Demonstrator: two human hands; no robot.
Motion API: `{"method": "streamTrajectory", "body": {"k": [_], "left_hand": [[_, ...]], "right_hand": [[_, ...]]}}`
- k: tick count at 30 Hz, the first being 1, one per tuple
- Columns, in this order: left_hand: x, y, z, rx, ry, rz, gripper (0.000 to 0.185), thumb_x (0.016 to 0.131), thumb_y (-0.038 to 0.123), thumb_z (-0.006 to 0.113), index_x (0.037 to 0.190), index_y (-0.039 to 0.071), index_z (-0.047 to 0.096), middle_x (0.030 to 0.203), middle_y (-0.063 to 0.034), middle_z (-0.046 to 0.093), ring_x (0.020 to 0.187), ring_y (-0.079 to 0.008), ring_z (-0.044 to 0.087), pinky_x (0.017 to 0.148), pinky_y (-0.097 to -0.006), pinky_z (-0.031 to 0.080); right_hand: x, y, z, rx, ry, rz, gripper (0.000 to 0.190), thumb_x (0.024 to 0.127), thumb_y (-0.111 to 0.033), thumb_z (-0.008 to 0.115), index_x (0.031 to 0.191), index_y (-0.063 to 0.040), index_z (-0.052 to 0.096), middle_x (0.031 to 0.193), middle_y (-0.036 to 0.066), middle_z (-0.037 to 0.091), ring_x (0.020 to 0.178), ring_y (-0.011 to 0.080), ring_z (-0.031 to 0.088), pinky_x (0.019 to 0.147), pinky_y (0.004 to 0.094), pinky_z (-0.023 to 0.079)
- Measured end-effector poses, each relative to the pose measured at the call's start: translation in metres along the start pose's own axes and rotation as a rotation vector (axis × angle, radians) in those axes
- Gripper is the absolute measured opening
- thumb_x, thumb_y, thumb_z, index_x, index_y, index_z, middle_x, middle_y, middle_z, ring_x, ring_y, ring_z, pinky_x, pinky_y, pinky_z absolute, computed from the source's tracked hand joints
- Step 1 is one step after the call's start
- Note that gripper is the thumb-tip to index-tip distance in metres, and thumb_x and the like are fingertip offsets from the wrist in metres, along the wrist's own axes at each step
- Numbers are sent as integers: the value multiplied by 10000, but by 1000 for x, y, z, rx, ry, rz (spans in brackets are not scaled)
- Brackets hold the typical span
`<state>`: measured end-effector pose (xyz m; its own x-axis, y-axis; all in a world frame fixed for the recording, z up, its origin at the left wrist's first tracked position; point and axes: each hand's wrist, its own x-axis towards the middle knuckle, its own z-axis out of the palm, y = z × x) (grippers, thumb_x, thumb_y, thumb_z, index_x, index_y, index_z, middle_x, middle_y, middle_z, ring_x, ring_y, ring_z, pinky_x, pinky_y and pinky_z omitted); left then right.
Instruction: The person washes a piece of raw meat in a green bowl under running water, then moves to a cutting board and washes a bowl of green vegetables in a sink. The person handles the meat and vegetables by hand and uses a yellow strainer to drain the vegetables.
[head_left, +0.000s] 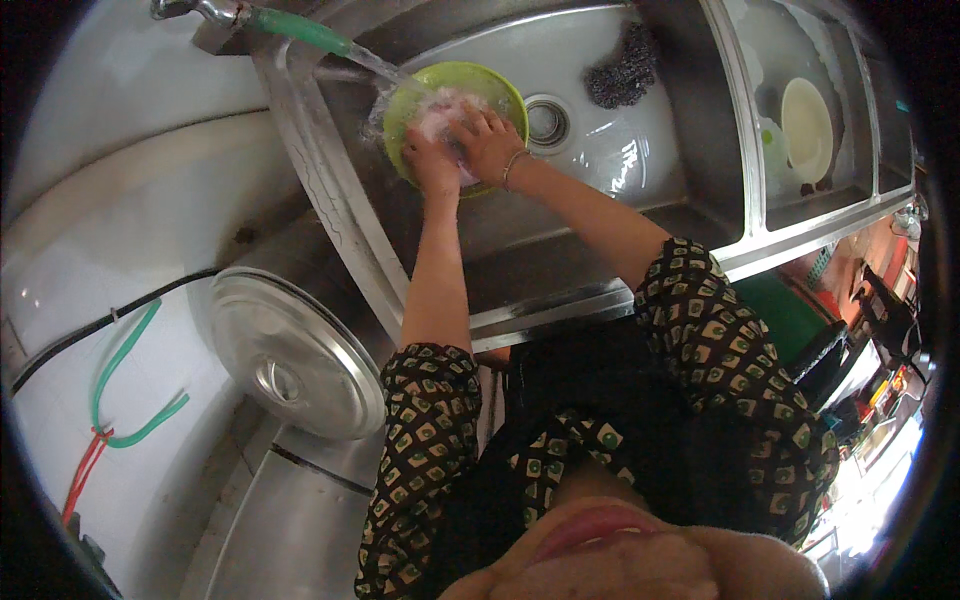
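Observation:
A yellow-green bowl (501, 82) stands in a stainless steel sink basin, left of the drain. Water runs into it from a green hose (300, 31) fitted on a metal faucet (217, 10). Pinkish pieces, perhaps raw meat, lie in the bowl (442, 112) under splashing water. My left hand (435, 161) reaches into the bowl; its fingertips are hidden by water and the pieces. My right hand (491, 146), with a bracelet at the wrist, rests on the pieces with its fingers apart.
A dark scouring mesh (626, 71) lies in the basin beyond the drain (546, 122). In the neighbouring basin is a pale round dish (807, 129). Left of the sink stands a large metal lid (292, 360). A green tube (105, 382) hangs on the wall.

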<state>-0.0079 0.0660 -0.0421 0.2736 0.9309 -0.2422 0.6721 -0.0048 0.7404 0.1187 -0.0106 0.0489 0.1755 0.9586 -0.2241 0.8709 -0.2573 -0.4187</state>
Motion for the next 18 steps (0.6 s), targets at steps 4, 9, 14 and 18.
{"method": "streamTrajectory", "body": {"k": [4, 9, 14, 18], "left_hand": [[7, 20, 13, 177, -76, 6, 450, 815, 164, 552, 1230, 53, 415, 1188, -210, 437, 1057, -368, 463, 894, -455, 393], [6, 33, -26, 130, -57, 162, 284, 820, 102, 563, 1092, 43, 508, 1078, -144, 507, 973, -280, 511, 845, -394, 425], [-32, 121, -55, -1104, -154, -243, 171, 823, 43, 558, 992, 31, 534, 882, -51, 539, 774, -154, 520, 730, -289, 435], [-47, 144, -68, -1421, -228, -267, 164, 831, 7, 519, 991, 37, 529, 820, -36, 511, 733, -135, 484, 679, -270, 411]], "right_hand": [[4, -1, -16, -117, -291, 17, 543, 796, -381, 548, 1296, -209, 427, 1414, 131, 265, 1267, 339, 293, 1023, 485, 256], [17, 12, -46, 613, -96, 130, 389, 784, -276, 605, 1141, -133, 547, 1160, 96, 518, 1042, 242, 518, 914, 386, 398], [13, 39, -33, 2082, -256, 82, 245, 828, -145, 596, 1052, -56, 554, 903, 27, 552, 816, 136, 544, 760, 275, 450], [-3, 17, -72, 2382, -454, -31, 182, 847, -104, 580, 1017, -42, 565, 851, 7, 528, 752, 102, 495, 711, 248, 436]]}}
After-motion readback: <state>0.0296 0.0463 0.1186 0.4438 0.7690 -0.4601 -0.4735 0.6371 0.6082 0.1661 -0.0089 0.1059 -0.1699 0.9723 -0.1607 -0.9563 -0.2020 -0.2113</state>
